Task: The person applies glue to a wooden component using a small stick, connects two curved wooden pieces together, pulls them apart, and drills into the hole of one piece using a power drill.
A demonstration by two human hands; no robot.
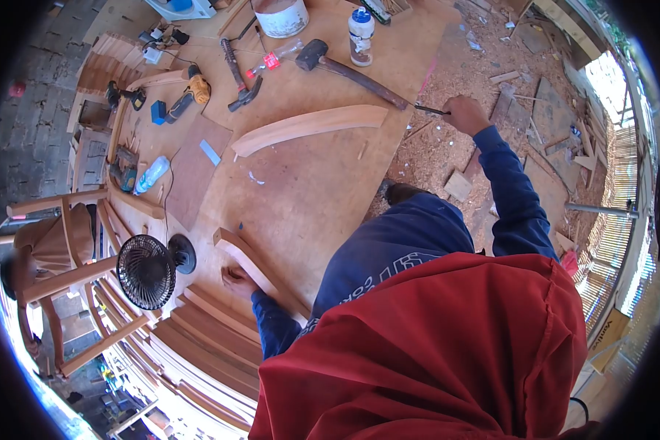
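Note:
My right hand (pixel 468 116), at the end of a blue sleeve, is closed round a thin dark tool (pixel 433 110) that points left, near the handle end of a long mallet (pixel 359 82). At the table's near side, my left hand (pixel 238 280) is against the left side of a curved wooden piece (pixel 255 265), its fingers curled; the wood hides part of the grip. Another curved board (pixel 312 129) lies flat on the table (pixel 301 176) between the mallet and my body.
A claw hammer (pixel 238 77), drill (pixel 191 94), white bottle (pixel 361 37) and bucket (pixel 282 18) stand or lie toward the back. A small black fan (pixel 147 271) and wooden chair frame (pixel 70 279) are at left. Wood scraps (pixel 458 185) and shavings cover the ground at right.

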